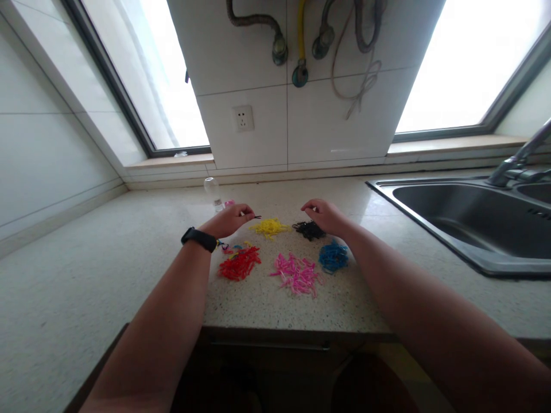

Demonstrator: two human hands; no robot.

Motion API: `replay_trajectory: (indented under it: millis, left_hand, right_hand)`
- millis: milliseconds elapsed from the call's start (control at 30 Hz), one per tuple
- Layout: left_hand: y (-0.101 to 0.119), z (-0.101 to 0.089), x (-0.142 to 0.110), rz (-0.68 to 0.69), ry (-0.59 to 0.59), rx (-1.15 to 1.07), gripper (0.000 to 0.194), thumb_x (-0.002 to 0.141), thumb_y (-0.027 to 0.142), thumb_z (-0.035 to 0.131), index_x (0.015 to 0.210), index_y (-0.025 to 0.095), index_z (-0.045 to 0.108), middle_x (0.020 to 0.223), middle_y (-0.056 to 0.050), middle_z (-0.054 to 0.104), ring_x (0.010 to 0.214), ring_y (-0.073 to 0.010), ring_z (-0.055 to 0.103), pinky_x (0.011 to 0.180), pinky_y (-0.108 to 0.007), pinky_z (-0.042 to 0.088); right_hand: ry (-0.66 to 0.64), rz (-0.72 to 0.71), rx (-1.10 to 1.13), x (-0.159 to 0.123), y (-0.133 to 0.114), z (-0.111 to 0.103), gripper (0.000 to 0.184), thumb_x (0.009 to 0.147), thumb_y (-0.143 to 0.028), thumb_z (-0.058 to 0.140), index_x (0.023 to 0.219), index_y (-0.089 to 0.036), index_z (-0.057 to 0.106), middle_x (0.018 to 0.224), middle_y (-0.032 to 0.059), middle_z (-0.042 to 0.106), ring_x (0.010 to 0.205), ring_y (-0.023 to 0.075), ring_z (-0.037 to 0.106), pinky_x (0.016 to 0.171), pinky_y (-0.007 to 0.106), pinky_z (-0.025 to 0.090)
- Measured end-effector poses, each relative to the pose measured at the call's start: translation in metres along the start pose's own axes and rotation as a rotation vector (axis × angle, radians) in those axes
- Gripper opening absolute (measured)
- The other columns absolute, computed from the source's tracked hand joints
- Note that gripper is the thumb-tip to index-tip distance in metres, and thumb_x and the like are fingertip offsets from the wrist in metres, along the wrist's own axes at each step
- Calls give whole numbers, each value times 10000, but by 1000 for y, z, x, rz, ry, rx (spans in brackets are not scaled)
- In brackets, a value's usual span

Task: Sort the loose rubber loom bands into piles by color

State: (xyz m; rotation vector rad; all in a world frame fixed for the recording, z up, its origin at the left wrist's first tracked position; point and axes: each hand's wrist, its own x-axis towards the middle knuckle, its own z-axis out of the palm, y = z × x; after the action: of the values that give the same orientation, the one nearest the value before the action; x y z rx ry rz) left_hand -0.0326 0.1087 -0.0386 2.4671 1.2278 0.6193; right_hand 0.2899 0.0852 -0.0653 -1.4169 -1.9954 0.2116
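My left hand (235, 218) is pinched closed on a small black rubber band (257, 217), which sticks out from the fingertips beside a pile of yellow rubber bands (270, 228). Over a pile of black rubber bands (309, 230), my right hand (323, 214) has its thumb and fingers pressed together; anything between them is too small to make out. Nearer to me lie piles of red bands (240, 264), pink bands (297, 274) and blue bands (333, 256). Some mixed-colour bands (236, 249) rest behind the red pile, partly hidden by my left wrist.
A clear plastic bottle (211, 187) and a small pink object (229, 203) stand behind my left hand. The steel sink (451, 223) with its faucet (512, 163) is at the right. Pipes (279, 46) and a socket (243, 118) are on the tiled wall.
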Motion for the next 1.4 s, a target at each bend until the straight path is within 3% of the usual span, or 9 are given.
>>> replay_trajectory:
  millis: [167, 300, 433, 1133, 1400]
  left_hand:
    - [26, 10, 1, 91, -14, -94, 278, 931, 403, 529, 953, 159, 661, 832, -39, 656, 749, -153, 555, 674, -282, 414]
    - [51, 19, 1, 161, 8, -122, 255, 947, 369, 521, 955, 153, 657, 825, -30, 642, 735, -143, 543, 668, -272, 411]
    - [64, 27, 0, 184, -5, -132, 257, 945, 368, 533, 959, 145, 660, 793, -21, 624, 689, -135, 523, 632, -267, 398]
    - [65, 29, -1, 181, 8, -187, 281, 951, 394, 515, 962, 151, 656, 784, -14, 602, 699, -135, 504, 633, -267, 387]
    - [66, 28, -2, 157, 14, -212, 312, 950, 433, 512, 959, 148, 638, 741, 0, 562, 649, -122, 468, 601, -258, 370]
  right_hand:
    - [19, -66, 109, -5, -22, 6, 261, 857, -298, 553, 990, -160, 729, 831, 49, 692, 682, 143, 540, 660, 275, 399]
    - [-97, -122, 232, -11, -37, 10, 281, 839, -366, 623, 1017, -175, 727, 810, 36, 683, 696, 138, 548, 644, 267, 405]
    - [-171, -158, 321, -14, -44, 10, 250, 825, -389, 645, 922, -175, 732, 756, 21, 660, 662, 126, 529, 611, 260, 394]
    - [-157, -42, 524, -19, -51, 7, 295, 830, -440, 616, 897, -169, 713, 685, -2, 613, 586, 110, 478, 533, 250, 349]
    - [-123, -59, 576, -17, -53, 6, 292, 836, -438, 612, 896, -174, 720, 757, 29, 672, 638, 123, 524, 572, 258, 387]
